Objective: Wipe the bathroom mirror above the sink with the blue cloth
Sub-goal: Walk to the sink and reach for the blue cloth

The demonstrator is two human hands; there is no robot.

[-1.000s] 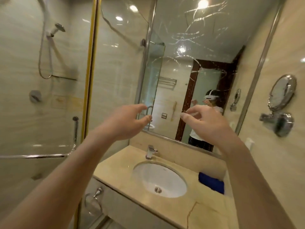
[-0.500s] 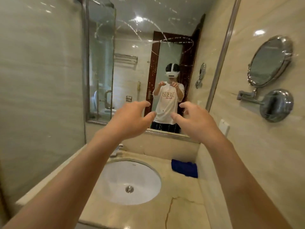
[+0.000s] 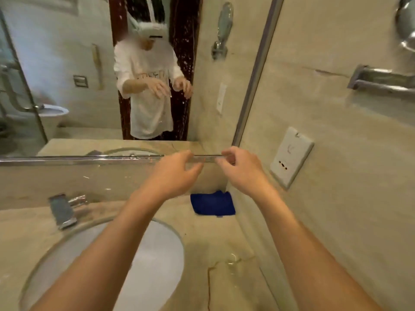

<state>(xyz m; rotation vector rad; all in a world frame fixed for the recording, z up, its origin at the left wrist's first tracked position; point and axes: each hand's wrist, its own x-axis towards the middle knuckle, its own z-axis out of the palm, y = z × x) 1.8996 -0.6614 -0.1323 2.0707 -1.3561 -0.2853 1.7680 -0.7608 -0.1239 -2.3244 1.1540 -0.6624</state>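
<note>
bare forearms; mirrored white printed t-shirt point(image 3: 146, 104), white headset point(image 3: 152, 30)

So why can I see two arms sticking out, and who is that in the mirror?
The camera sits on a person's head and looks forward and down, so you see that person's own arms. The left hand and the right hand are both held out over the counter, with fingers loosely curled. They hold nothing. The figure in the mirror is the same person's reflection, wearing the headset with the camera. Little splash marks speckle the glass. Below, you see a white sink with a metal tap. The blue cloth lies folded in the back corner of the counter, beside the wall, just below the hands. No one is touching it. On the right wall there is a white socket.
</note>
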